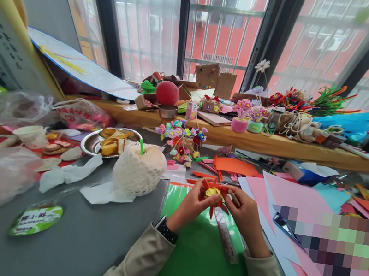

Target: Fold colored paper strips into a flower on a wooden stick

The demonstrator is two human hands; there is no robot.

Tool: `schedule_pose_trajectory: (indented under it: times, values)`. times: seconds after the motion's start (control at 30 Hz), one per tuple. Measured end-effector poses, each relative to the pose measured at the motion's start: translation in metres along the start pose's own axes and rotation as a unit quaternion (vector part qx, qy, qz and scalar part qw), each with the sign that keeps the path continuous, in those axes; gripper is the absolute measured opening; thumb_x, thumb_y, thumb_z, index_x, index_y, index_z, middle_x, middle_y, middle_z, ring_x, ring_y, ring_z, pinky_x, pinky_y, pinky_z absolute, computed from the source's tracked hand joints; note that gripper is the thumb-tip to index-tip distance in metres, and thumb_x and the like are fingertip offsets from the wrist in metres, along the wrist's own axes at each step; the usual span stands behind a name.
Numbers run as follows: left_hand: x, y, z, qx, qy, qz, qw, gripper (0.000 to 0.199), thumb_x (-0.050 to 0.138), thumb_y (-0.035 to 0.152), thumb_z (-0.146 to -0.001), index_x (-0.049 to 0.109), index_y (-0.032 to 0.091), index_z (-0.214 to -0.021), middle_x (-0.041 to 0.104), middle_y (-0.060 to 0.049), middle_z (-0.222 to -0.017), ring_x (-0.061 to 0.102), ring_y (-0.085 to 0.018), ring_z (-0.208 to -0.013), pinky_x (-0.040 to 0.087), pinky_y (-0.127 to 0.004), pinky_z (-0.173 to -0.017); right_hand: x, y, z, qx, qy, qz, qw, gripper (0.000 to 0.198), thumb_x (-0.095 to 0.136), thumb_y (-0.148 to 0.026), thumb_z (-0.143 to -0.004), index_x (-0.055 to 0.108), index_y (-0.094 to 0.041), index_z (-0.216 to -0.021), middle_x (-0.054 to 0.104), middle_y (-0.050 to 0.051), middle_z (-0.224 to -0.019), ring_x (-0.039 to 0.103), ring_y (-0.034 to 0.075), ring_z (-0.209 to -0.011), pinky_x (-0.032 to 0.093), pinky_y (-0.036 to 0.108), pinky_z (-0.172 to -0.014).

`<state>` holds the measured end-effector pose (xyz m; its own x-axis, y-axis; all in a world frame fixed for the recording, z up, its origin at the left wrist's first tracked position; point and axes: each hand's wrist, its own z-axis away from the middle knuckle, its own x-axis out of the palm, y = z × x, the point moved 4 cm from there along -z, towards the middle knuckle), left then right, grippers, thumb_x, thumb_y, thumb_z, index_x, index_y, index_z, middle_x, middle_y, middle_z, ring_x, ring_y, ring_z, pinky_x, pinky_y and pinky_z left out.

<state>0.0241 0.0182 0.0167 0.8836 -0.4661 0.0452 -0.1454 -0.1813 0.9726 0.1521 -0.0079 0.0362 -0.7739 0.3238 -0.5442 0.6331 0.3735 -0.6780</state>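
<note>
Between my two hands is a folded paper flower (215, 193) with a yellow middle and orange-red pointed petals. My left hand (194, 201) pinches its left side, the thumb near the yellow centre. On the other side, my right hand (242, 211) grips the petals with thumb and fingers. The flower is held above a glossy green folder (193, 260). A clear strip with small markings, like a ruler (225, 238), lies on the folder below my right hand.
Left of the folder stands a net-wrapped coconut (139, 168) with a green straw, beside a metal bowl (90, 144) of banana peels. Pink and coloured paper sheets (276, 197) lie to the right. Behind are a bunch of small flowers (182, 140) and a crowded windowsill (132, 115).
</note>
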Motion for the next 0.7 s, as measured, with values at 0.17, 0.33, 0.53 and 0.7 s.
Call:
schedule_pose_trajectory:
  times: [0.17, 0.33, 0.53, 0.7]
  values:
    - [0.001, -0.003, 0.000, -0.003, -0.011, 0.039, 0.999, 0.048, 0.055, 0.034, -0.069, 0.035, 0.018, -0.110, 0.053, -0.004, -0.088, 0.055, -0.015, -0.078, 0.044, -0.027, -0.069, 0.000, -0.002, -0.001, 0.010, 0.000, 0.009, 1.000, 0.018, 0.048, -0.020, -0.071, 0.060, -0.015, -0.084, 0.064, 0.004, -0.078, 0.047, 0.010, -0.047, 0.040, 0.022, -0.046]
    - [0.008, -0.003, 0.003, 0.003, -0.057, 0.053, 0.997, 0.094, 0.072, 0.019, -0.051, 0.014, 0.024, -0.125, 0.048, -0.007, -0.102, 0.052, -0.019, -0.092, 0.043, -0.033, -0.080, -0.003, 0.000, 0.001, 0.023, 0.025, 0.025, 0.999, 0.019, 0.049, -0.017, -0.069, 0.060, -0.016, -0.085, 0.064, 0.004, -0.075, 0.049, 0.012, -0.050, 0.041, 0.023, -0.048]
    - [0.002, -0.002, 0.002, 0.008, -0.018, 0.036, 0.999, 0.085, 0.067, 0.018, -0.059, 0.015, 0.022, -0.126, 0.051, -0.006, -0.097, 0.053, -0.020, -0.091, 0.043, -0.034, -0.080, 0.001, 0.008, 0.002, 0.043, -0.006, -0.064, 0.997, 0.024, 0.049, -0.027, -0.073, 0.057, -0.019, -0.093, 0.064, 0.005, -0.086, 0.054, 0.013, -0.055, 0.043, 0.023, -0.046]
    - [0.005, 0.001, 0.001, 0.009, -0.039, 0.067, 0.997, 0.080, 0.065, 0.017, -0.061, 0.017, 0.022, -0.125, 0.051, -0.007, -0.100, 0.054, -0.019, -0.092, 0.044, -0.033, -0.080, 0.000, 0.009, 0.001, 0.067, -0.005, -0.095, 0.993, 0.024, 0.050, -0.031, -0.073, 0.058, -0.019, -0.091, 0.063, 0.005, -0.086, 0.057, 0.016, -0.063, 0.045, 0.024, -0.047]
